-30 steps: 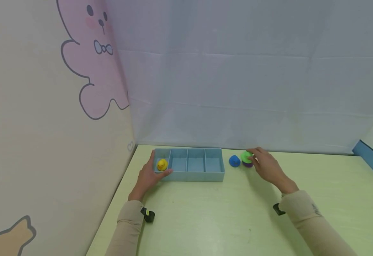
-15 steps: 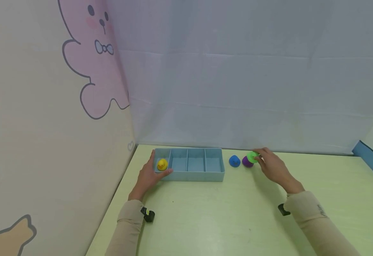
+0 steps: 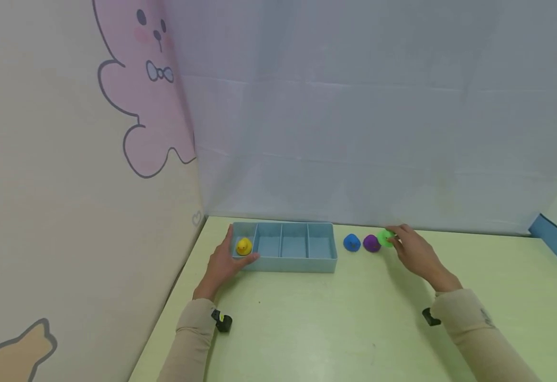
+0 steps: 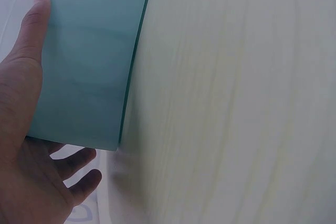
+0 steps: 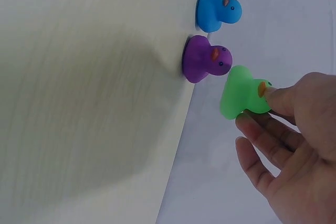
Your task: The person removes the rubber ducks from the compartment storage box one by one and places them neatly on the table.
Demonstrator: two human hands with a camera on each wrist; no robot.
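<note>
A pale blue tray (image 3: 288,265) with several compartments in a row stands near the back of the table. My left hand (image 3: 222,266) holds its left end, thumb along the front wall and fingers at the side. In the leftmost compartment sits a yellow rubber duck (image 3: 243,246). My right hand (image 3: 418,255) pinches a green rubber duck (image 5: 242,94) by its head between thumb and fingers, raised just off the table. Beside it stand a purple rubber duck (image 5: 199,60) and a blue rubber duck (image 5: 211,12), both upright, between the tray and my right hand.
The light wooden table (image 3: 307,329) runs back to a grey-white cloth wall (image 3: 354,132). To the left rises a cream wall (image 3: 68,212) printed with a pink bear (image 3: 149,122). Small black devices sit at both wrists.
My right hand has lifted the green duck off the purple one and carried it to the right, uncovering the purple duck. The left hand and tray keep their place.
</note>
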